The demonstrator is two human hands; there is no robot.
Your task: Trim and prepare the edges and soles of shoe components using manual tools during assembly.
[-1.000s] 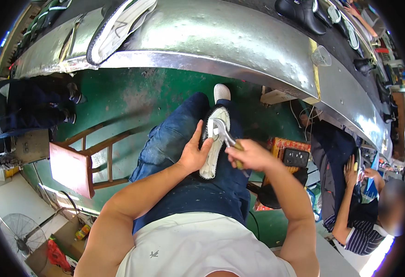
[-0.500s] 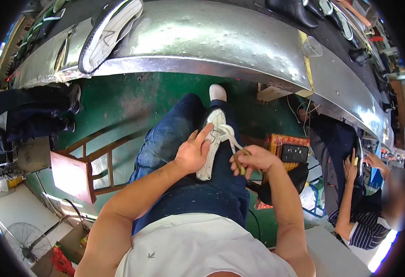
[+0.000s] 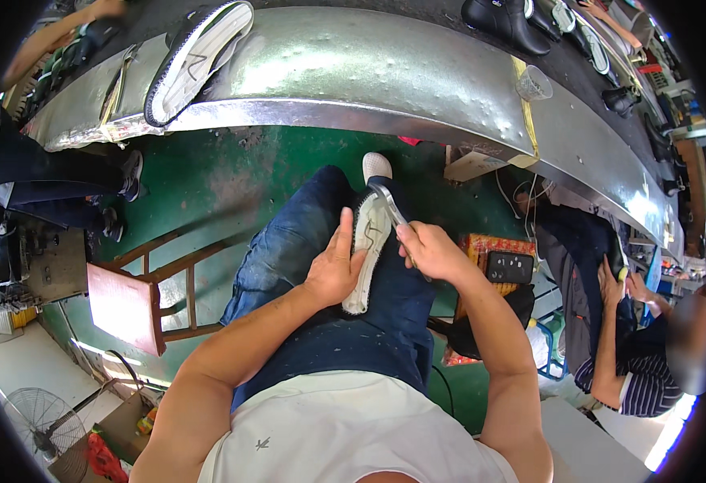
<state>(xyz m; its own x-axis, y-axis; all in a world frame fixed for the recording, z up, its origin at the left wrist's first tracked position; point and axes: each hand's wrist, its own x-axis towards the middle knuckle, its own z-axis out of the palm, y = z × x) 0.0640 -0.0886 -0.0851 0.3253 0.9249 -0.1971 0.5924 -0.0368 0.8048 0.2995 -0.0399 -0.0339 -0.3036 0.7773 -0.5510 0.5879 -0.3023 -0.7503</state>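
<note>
A shoe upper (image 3: 358,291) on its last lies bottom up across my lap, its pale underside showing a dark curved line and a stitched dark edge. My left hand (image 3: 335,266) rests along the shoe's left side, fingers stretched out and thumb against the edge; it is open. In my right hand (image 3: 431,249) is a pair of pincers (image 3: 391,206), the fingers closed round the handles. The metal head reaches the toe end of the shoe; whether the jaws grip the edge cannot be made out.
Ahead runs a metal-edged bench (image 3: 353,68) bearing another upturned shoe (image 3: 196,68), black boots (image 3: 507,24) and a clear cup (image 3: 534,83). A wooden stool (image 3: 123,302) lies at left. A black case (image 3: 510,267) sits at right, near a co-worker (image 3: 647,370).
The pincers have moved up from the shoe's middle to its toe end and turned. My left fingers have lifted off the underside. A person's arm has come in at the upper left.
</note>
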